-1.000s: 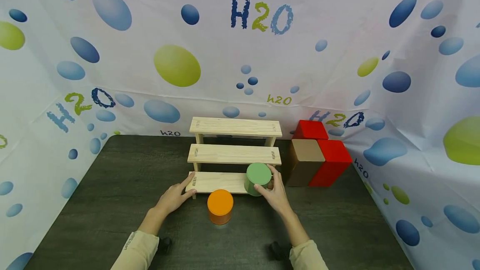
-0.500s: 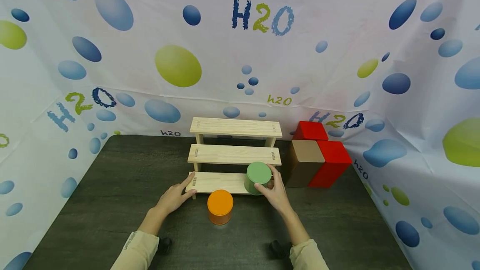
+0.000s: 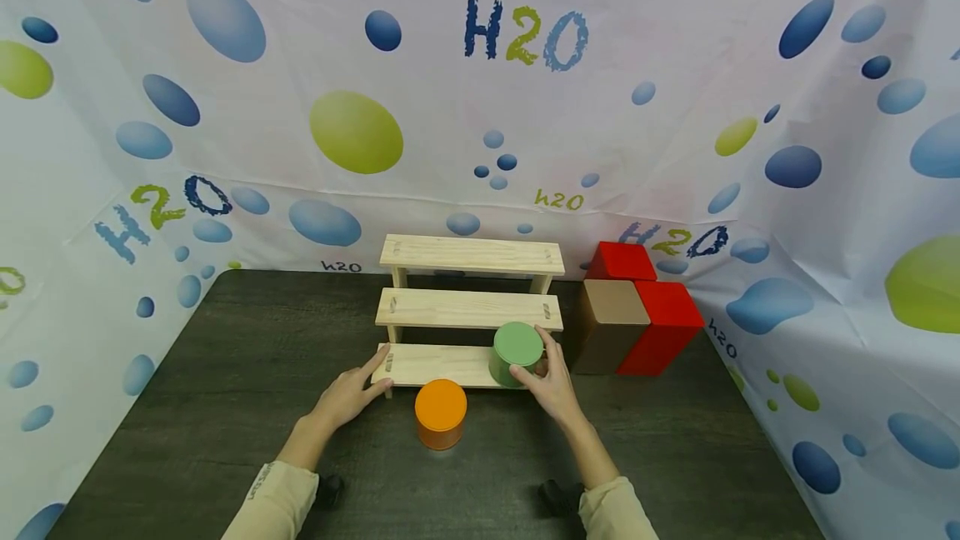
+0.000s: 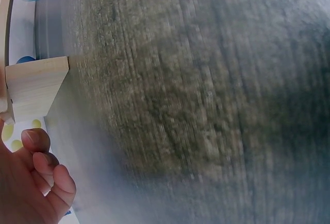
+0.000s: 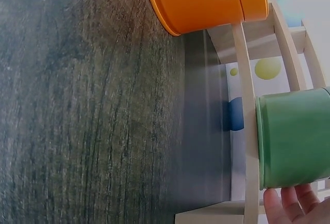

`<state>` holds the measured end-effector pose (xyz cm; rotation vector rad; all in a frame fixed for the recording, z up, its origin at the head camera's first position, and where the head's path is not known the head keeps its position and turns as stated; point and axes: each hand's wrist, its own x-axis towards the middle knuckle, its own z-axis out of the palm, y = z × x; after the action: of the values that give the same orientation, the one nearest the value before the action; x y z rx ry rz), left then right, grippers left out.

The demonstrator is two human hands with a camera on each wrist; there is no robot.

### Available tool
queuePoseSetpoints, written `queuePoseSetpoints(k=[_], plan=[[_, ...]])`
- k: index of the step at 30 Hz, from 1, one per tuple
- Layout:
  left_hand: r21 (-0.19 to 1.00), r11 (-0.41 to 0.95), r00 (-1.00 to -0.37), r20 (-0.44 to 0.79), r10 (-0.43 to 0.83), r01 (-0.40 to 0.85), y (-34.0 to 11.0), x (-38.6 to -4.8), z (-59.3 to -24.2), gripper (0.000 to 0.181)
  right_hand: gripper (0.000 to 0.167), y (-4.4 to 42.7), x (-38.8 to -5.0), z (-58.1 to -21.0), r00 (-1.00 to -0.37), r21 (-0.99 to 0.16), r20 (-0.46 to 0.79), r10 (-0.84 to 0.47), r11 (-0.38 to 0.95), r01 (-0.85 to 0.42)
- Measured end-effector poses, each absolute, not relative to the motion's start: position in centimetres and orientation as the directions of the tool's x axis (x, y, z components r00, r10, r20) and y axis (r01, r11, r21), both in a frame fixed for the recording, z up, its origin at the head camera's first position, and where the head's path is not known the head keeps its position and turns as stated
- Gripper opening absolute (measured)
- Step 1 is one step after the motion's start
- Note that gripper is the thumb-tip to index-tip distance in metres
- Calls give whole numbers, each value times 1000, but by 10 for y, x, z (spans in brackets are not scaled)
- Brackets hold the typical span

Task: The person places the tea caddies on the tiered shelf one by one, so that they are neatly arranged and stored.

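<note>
Green canister [image 3: 517,352] sits slightly farther back now, at right end of lowest shelf [image 3: 438,365]; right hand [image 3: 553,390] holds it, fingers [image 5: 291,202] clamped round side, presumably keeping it upright. Left hand [image 3: 345,395], fingers loosely spread, touches shelf's left end, apparently steadying it.

1. And there were the sleeves, a pair in pale cream: the left sleeve [image 3: 279,498] first, loosely cut and softly creased
2. Lettering [image 3: 260,480] on that one, too, small and dark, a single line, too tiny to read
3. Over to the right sleeve [image 3: 617,512], same cream cloth, plain where it showed
4. Both ended short of the wrists
5. And the hands, left hand [image 3: 343,396] and right hand [image 3: 552,390], both bare, slim-fingered
</note>
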<state>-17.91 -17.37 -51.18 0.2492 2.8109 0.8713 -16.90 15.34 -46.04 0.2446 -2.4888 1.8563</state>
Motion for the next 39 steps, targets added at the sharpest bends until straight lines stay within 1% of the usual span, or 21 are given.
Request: queuePoseSetpoints(k=[6, 15, 24, 32, 39], plan=[[571, 815, -968, -132, 215, 103, -174, -179, -511, 66, 73, 154, -168, -457, -989, -952, 99, -113, 279, -128], [569, 817, -968, -139, 208, 94, -173, -180, -512, 67, 76, 154, -166, -454, -987, -931, 122, -101, 333, -149], [574, 813, -967, -142, 213, 95, -173, -180, -511, 67, 76, 156, -162, -459, -983, -951, 139, -123, 259, -167], [581, 808, -966, -141, 218, 98, -173, -180, -510, 67, 74, 160, -156, -458, -984, -942, 154, -92, 287, -175], [580, 808, -966, -134, 220, 104, -173, -180, -510, 66, 71, 172, -152, -468, -984, -954, 158, -81, 244, -173]])
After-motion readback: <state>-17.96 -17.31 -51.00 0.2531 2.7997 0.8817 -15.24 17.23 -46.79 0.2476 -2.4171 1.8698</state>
